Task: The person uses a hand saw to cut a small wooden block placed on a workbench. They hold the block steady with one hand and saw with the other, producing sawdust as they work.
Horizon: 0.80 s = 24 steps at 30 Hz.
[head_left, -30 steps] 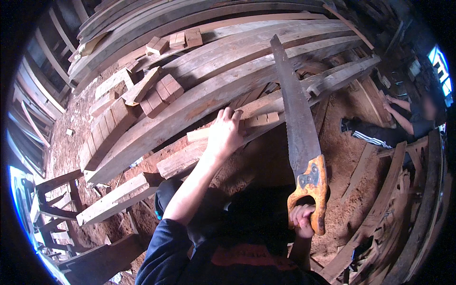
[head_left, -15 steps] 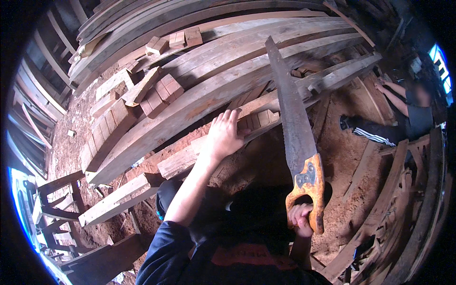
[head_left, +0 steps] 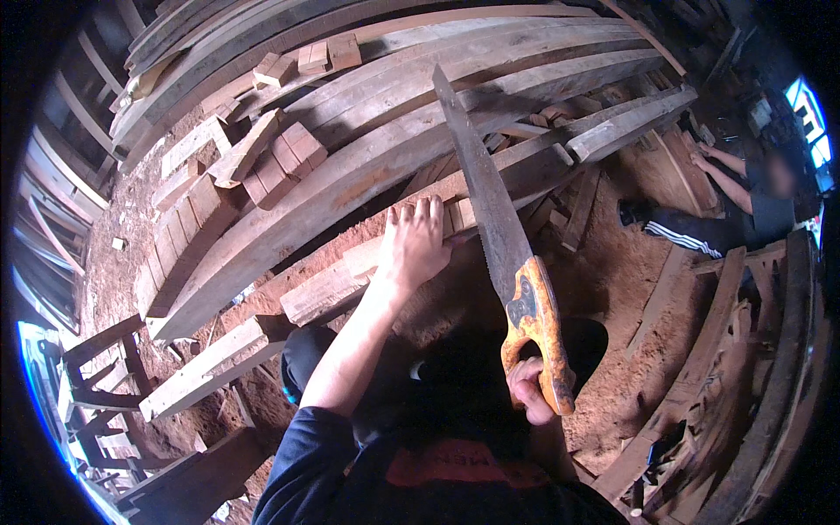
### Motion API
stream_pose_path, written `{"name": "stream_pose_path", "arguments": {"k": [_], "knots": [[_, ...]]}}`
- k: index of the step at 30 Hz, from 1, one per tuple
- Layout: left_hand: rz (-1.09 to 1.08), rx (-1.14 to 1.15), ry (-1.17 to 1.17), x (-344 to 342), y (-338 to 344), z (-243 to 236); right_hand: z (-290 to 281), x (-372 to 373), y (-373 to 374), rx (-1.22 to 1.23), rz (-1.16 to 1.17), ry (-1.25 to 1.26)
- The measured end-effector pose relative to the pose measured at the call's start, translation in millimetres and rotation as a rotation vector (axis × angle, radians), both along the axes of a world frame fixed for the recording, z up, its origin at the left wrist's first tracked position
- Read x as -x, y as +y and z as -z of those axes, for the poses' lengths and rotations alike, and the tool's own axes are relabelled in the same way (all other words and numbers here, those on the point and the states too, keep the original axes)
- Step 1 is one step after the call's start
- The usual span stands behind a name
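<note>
My right hand (head_left: 528, 392) is closed round the worn yellow-orange wooden handle of a handsaw (head_left: 486, 197). Its long grey blade points away from me and slants to the left at the tip. The blade passes in front of a timber piece (head_left: 328, 293), hiding part of its far end; whether they touch I cannot tell. My left hand (head_left: 413, 247) grips this timber, fingers over the top and thumb on the near side, left of the blade. Short cut marks or joints show on the wood just beside the thumb.
Long thick beams (head_left: 367, 171) lie across the far side, with short blocks (head_left: 284, 162) stacked on them. A squared timber (head_left: 214, 363) juts out at the left. Boards (head_left: 700, 411) are piled at right. Another person (head_left: 735, 197) sits at far right on the reddish sawdust-covered ground.
The saw and my right hand have moved left, and the blade now crosses the timber closer to my left hand. My left hand keeps its hold on the wood. The view has shifted slightly.
</note>
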State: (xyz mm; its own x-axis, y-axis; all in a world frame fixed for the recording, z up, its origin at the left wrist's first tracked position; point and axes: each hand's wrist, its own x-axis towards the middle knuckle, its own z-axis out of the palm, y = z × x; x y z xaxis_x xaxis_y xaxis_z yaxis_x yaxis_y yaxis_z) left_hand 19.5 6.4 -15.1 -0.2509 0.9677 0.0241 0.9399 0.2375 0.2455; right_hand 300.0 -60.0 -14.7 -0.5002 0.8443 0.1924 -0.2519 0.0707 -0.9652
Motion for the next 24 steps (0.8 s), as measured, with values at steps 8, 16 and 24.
{"name": "stream_pose_path", "arguments": {"k": [8,16,24], "knots": [[0.014,-0.034,-0.037,-2.6,8.9,0.1,-10.3,5.7,4.8,-0.166,0.052,-0.184],[0.083,0.069,-0.070,7.6,18.6,-23.7,-30.4,-4.0,36.4,-0.094,-0.048,-0.285],[0.126,0.013,-0.002,11.9,21.6,-2.7,42.3,-7.8,33.6,0.091,0.133,-0.129]]}}
